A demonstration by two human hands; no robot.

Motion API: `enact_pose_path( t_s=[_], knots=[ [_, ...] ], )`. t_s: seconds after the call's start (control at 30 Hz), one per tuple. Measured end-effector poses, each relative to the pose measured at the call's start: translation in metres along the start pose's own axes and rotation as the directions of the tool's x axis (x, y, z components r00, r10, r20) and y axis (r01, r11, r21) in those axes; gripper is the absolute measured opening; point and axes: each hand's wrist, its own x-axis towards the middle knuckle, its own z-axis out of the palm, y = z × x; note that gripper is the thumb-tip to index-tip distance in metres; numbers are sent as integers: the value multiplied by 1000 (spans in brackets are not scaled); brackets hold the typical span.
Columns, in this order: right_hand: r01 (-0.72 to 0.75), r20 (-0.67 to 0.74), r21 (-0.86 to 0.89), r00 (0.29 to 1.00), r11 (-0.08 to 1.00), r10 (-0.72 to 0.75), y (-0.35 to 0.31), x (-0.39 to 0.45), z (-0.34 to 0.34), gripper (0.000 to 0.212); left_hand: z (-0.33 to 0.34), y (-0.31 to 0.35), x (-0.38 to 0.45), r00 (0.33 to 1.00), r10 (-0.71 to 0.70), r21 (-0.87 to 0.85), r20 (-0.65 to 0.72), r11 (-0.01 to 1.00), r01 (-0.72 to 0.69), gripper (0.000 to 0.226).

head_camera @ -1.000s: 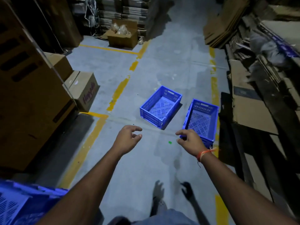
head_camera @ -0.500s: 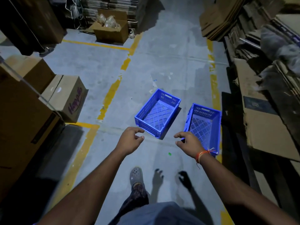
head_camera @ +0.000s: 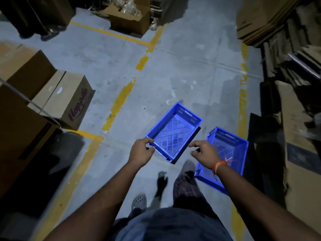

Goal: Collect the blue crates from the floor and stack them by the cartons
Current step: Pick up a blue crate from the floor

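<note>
Two bare arms stretched forward and down from the near edge, elbows slightly bent, palms turned down. Left hand (head_camera: 141, 152) at the near left corner of the nearer-centre blue crate (head_camera: 173, 132), fingers (head_camera: 147, 140) curled over the rim and thumb below it, apparently just touching the corner; a firm grip cannot be told. Right hand (head_camera: 205, 153) half open in a claw, fingers spread and bent, hovering off that crate's near right side, holding nothing, with an orange thread band (head_camera: 220, 165) on the wrist. Centre crate empty, upright, turned at an angle on the grey floor (head_camera: 199, 66), its near corner pointing toward the feet. Second blue crate (head_camera: 231, 150) just to the right, also empty, partly hidden under the right forearm, lying close against dark flattened cardboard (head_camera: 298, 136) along the right side. Worn yellow floor lines (head_camera: 121, 100) running far to near on the left and along the right. Brown cartons (head_camera: 69, 98) stacked at the left, one printed with purple lettering; an open carton (head_camera: 130, 20) at the far end. One grey clog (head_camera: 139, 200) near, the other foot forward close to the crates' near corners.
</note>
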Motion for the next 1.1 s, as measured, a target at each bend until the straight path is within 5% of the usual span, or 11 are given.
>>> enact_pose_path(
  t_s=[0.3, 0.43, 0.53, 0.63, 0.83, 1.1],
  knots=[
    [99, 202, -65, 976, 993, -84, 63, 183, -45, 32, 80, 26, 121, 956, -248, -92, -156, 967, 236, 31],
    [162, 333, -92, 935, 982, -124, 111, 269, -53, 59, 132, 41, 169, 917, -343, -156, -204, 936, 316, 31],
    [256, 310, -87, 925, 963, -218, 136, 315, -60, 46, 168, 41, 197, 894, -388, -199, -226, 916, 347, 34],
    [210, 349, -112, 923, 971, -159, 151, 360, -67, 32, 201, 33, 221, 865, -439, -224, -245, 893, 390, 35],
    [217, 261, -125, 949, 968, -179, 214, 440, -44, 38, 258, -17, 284, 771, -561, -273, -302, 825, 494, 36],
    [365, 314, -295, 910, 883, -271, 300, 540, 20, 43, 331, -106, 326, 607, -732, -319, -308, 681, 659, 40]
  ],
)
